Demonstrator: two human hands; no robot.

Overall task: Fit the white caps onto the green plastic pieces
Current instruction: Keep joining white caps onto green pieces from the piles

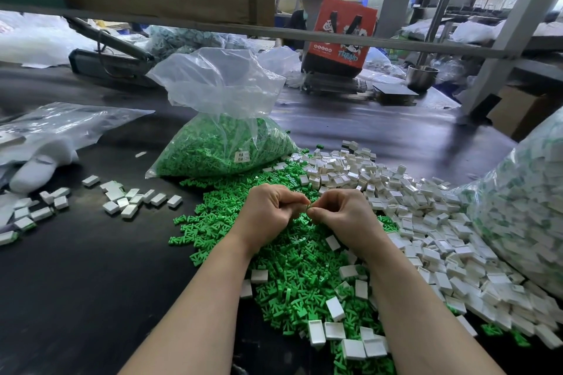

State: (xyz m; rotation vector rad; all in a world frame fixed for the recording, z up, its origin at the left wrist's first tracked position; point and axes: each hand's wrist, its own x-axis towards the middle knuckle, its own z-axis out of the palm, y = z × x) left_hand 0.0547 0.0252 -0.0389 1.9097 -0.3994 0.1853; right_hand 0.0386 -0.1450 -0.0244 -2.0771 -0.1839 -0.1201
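On the dark table (pixel 76 283), at far left, a small scatter of finished white pieces (pixel 128 201) is seen, well apart from the work area; behind the centre, an open clear bag of green plastic pieces (pixel 219 149) is shown slumped on the table. In the centre, a loose heap of green plastic pieces (pixel 292 277) is spread beneath both forearms, with a few white caps (pixel 335 307) mixed in. Above this heap the left hand (pixel 268 213) and the right hand (pixel 344 216) are held knuckle to knuckle, the fingers of both curled inward and pinched together at one shared point, where a sliver of one green piece (pixel 308 207) is just visible; whether a cap is also held there cannot be told, as the fingers hide it. To the right, the main pile of white caps (pixel 426 222) is banked against a large clear bag of assembled parts (pixel 518 207) at the frame edge. It is judged that a fitting step is in hand. Risks from here: the small piece may be dropped into the heap if the pinch slackens, a cap may be pressed on skewed because the joint is hidden by the fingers, and loose caps near the forearms may be swept off the table edge
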